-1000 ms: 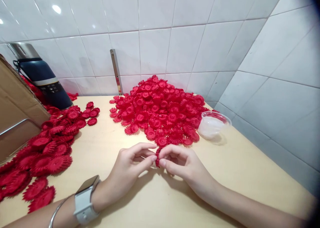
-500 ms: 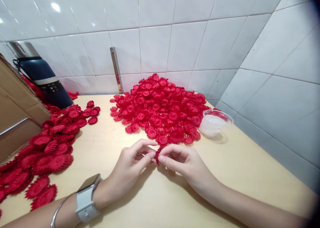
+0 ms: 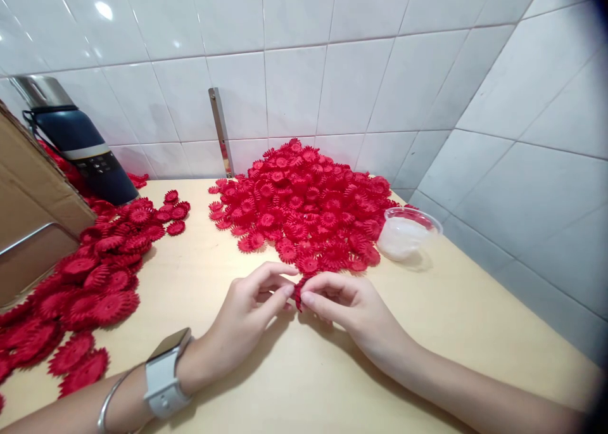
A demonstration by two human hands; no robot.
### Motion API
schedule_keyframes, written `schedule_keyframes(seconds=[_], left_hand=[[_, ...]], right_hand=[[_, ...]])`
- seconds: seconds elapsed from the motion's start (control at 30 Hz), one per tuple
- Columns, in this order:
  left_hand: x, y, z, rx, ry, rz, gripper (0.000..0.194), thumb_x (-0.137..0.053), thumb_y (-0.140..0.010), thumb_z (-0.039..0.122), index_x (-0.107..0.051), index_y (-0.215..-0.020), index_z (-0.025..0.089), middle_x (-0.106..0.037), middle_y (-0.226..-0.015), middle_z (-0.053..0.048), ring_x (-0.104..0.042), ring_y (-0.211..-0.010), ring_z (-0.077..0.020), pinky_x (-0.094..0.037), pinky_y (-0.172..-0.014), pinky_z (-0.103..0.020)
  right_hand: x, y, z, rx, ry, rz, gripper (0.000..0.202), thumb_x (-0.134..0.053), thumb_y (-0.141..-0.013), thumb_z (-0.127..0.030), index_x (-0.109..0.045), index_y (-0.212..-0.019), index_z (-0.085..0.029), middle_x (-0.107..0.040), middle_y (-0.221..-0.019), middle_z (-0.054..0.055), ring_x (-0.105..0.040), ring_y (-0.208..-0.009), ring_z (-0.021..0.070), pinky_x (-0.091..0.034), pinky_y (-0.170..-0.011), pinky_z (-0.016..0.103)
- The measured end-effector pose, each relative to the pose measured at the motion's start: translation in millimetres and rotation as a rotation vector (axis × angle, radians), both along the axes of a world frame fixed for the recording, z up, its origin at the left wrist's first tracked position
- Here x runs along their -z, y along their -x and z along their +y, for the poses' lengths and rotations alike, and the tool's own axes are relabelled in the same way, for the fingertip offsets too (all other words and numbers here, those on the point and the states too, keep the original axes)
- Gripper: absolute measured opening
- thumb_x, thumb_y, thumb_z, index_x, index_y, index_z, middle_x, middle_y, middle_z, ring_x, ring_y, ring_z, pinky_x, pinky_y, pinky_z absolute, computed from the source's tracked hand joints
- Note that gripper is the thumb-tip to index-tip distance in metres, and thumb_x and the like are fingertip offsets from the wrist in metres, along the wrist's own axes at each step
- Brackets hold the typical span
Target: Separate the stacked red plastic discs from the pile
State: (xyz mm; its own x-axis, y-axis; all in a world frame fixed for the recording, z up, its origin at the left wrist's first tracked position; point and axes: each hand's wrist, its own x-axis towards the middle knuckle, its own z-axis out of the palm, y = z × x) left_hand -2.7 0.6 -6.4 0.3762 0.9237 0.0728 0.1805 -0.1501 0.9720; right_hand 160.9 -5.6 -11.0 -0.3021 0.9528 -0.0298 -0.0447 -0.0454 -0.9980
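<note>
Between my hands, just in front of the big pile, is a red round piece with a notched, petal-like edge, held on edge. My left hand pinches its left side with thumb and fingers. From the other side, my right hand grips it between thumb and forefinger. The fingers cover most of the piece. Behind them rises a large heap of similar red fringed discs, its nearest ones close to my fingertips.
More red discs spread along the left, beside a cardboard box and a dark blue flask. A clear plastic tub with something white inside stands right of the heap. White tiled walls bound the table behind and right.
Both hands stay nearly in place, still on the red piece. The piece has tilted very slightly between the fingers; nothing else has visibly moved.
</note>
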Motion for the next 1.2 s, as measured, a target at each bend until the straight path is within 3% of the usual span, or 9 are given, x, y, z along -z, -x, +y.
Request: schedule_keyframes(seconds=[0.7, 0.97, 1.2], left_hand=[[0.7, 0.2, 1.4, -0.006, -0.009, -0.006, 0.018, -0.050, -0.081, 0.025, -0.053, -0.097, 0.019, -0.062, -0.080, -0.004, -0.059, -0.074, -0.0155, -0.048, -0.064, -0.027], [-3.6, -0.3, -1.4, 0.040, 0.051, -0.040, 0.027, -0.063, -0.071, 0.022, -0.053, -0.095, 0.018, -0.063, -0.084, -0.004, -0.062, -0.074, -0.0161, -0.051, -0.070, -0.029], [-3.3, -1.3, 0.8, 0.015, 0.097, -0.127, 0.023, -0.060, -0.074, 0.022, -0.055, -0.095, 0.017, -0.063, -0.085, -0.005, -0.060, -0.083, -0.0186, -0.050, -0.071, -0.030]], right_hand=[[-0.9, 1.6, 0.9, -0.003, -0.016, -0.015, 0.014, -0.059, -0.073, -0.026, -0.061, -0.069, -0.013, -0.059, -0.061, 0.001, -0.046, -0.052, 0.0086, -0.035, -0.049, 0.021], [1.5, 0.7, -0.3, 0.006, -0.028, -0.027, 0.015, -0.061, -0.067, -0.027, -0.055, -0.061, -0.014, -0.051, -0.054, -0.002, -0.042, -0.048, 0.0083, -0.033, -0.046, 0.021], [1.4, 0.8, -0.1, 0.019, -0.022, -0.031, 0.017, -0.062, -0.068, -0.032, -0.057, -0.066, -0.015, -0.055, -0.060, -0.001, -0.046, -0.051, 0.0092, -0.035, -0.047, 0.021]])
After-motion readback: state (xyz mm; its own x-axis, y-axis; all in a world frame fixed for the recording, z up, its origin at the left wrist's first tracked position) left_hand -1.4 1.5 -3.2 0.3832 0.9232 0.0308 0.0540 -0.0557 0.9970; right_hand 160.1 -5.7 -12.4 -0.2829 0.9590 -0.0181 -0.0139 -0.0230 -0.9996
